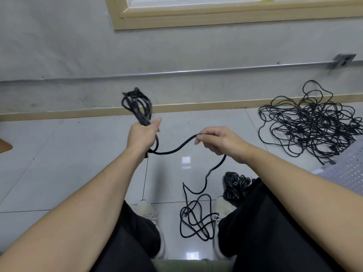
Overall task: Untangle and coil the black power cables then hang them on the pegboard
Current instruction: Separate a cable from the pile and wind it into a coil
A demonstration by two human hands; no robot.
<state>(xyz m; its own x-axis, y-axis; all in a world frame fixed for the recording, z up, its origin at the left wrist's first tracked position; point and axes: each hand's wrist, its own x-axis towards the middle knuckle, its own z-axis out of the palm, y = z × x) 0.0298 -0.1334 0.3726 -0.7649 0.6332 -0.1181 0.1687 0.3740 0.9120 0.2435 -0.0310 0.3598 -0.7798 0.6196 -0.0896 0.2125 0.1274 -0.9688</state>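
My left hand [142, 135] grips a bundle of black cable loops [136, 105] that stick up above the fist. From that hand the same black cable [176, 149] runs right to my right hand [220, 141], which pinches it between thumb and fingers. Below the right hand the cable drops to the floor and ends in a loose heap [196, 218] between my shoes. A finished coil [233, 186] lies beside my right leg. A big tangle of black cables [312, 124] lies on the floor at the right. A white pegboard [345, 173] lies flat at the right edge.
I sit facing a grey wall with a metal conduit [176, 72] and an outlet box [342, 60]. A wooden skirting board [196, 107] runs along the tiled floor [78, 154]. My legs and pale shoes [146, 211] fill the bottom of the view.
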